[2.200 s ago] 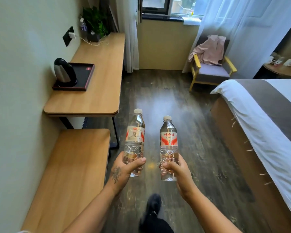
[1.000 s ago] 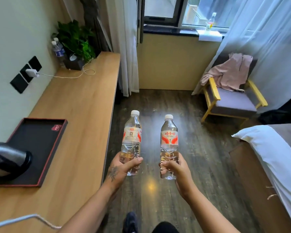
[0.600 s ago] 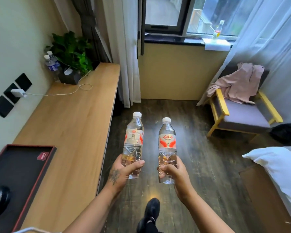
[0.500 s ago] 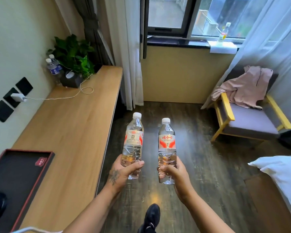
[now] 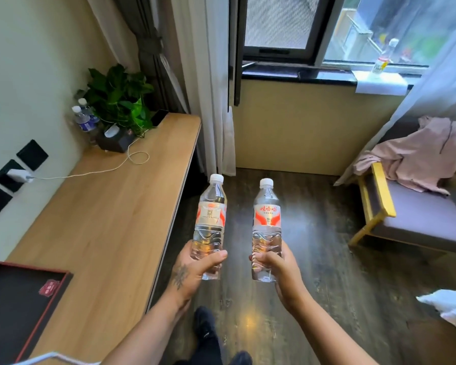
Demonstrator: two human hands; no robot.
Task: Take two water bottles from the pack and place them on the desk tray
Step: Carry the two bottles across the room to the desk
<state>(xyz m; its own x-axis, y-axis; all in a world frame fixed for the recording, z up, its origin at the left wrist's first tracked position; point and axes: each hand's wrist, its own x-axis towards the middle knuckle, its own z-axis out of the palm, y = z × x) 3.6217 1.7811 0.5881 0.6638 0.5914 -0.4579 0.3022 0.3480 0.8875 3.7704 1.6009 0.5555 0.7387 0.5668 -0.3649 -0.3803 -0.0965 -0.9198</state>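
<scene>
I hold two clear water bottles with white caps and red-and-white labels, upright over the dark floor. My left hand (image 5: 195, 270) grips the lower part of the left bottle (image 5: 210, 214). My right hand (image 5: 277, 267) grips the lower part of the right bottle (image 5: 266, 219). The black desk tray (image 5: 19, 306) with a red rim lies at the lower left on the wooden desk (image 5: 111, 227), left of and nearer than my left hand. Part of the tray is cut off by the frame edge.
At the desk's far end stand a potted plant (image 5: 119, 98), two other bottles (image 5: 83, 119) and a charger cable (image 5: 90, 172). A yellow-framed armchair (image 5: 419, 214) with pink cloth is at right. White bedding (image 5: 450, 309) shows at lower right. My feet are below.
The view has moved forward along the desk. The tray has slid to the lower left corner and the kettle has left the frame. Both hands keep the bottles upright in the same grip.
</scene>
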